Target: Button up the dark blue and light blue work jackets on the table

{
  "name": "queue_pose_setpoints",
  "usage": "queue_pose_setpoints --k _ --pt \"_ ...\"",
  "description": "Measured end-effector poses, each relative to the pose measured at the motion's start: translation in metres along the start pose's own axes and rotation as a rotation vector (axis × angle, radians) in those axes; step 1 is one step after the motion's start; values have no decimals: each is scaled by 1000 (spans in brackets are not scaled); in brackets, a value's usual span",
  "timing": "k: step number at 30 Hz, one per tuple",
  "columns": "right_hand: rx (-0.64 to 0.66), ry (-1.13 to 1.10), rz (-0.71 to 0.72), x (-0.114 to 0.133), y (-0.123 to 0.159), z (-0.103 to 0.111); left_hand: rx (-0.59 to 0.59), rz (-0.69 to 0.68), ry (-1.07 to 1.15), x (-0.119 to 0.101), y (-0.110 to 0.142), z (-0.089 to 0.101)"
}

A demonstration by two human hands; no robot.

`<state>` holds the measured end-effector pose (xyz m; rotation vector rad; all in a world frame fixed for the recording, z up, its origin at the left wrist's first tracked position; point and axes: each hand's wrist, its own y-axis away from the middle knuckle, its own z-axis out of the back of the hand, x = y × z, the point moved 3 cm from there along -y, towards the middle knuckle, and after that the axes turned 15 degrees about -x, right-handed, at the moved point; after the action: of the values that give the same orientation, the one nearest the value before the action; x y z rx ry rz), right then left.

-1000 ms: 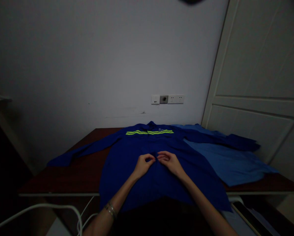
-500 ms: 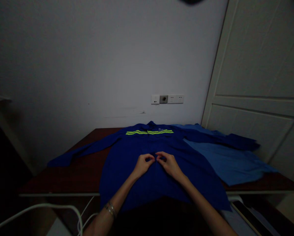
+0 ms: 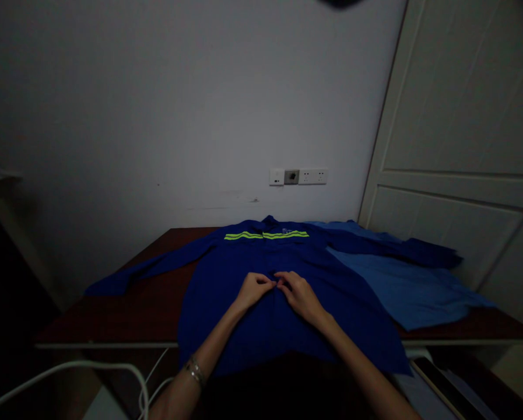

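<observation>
A dark blue work shirt (image 3: pixel 239 262) lies spread with its collar toward the wall. Yellow-green reflective bands cross its chest, both sleeves reach out sideways, and its hem hangs over the table's front edge. Halfway down the front placket my left hand (image 3: pixel 253 290) is closed in a pinch on the shirt's edge. My right hand (image 3: pixel 300 296) pinches the fabric right beside it, fingertips almost touching the left ones. Whether a button sits between the fingers is too small and dark to see.
The dark red table (image 3: pixel 156 315) stands against a wall with sockets (image 3: pixel 313 176). A lighter blue cloth (image 3: pixel 412 291) lies under the right sleeve. A white door (image 3: pixel 463 146) is at the right. White cables (image 3: pixel 90 365) loop at the lower left.
My fingertips have drawn slightly closer together at the placket, and my left fingers have closed tighter. The shirt lies as before.
</observation>
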<state>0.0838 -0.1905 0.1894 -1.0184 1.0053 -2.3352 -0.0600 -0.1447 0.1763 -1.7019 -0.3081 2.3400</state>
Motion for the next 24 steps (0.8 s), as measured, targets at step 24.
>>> queue_pose_setpoints --k 24 --pt "-34 -370 -764 -44 -7 -24 -18 -103 -178 9 2 -2"
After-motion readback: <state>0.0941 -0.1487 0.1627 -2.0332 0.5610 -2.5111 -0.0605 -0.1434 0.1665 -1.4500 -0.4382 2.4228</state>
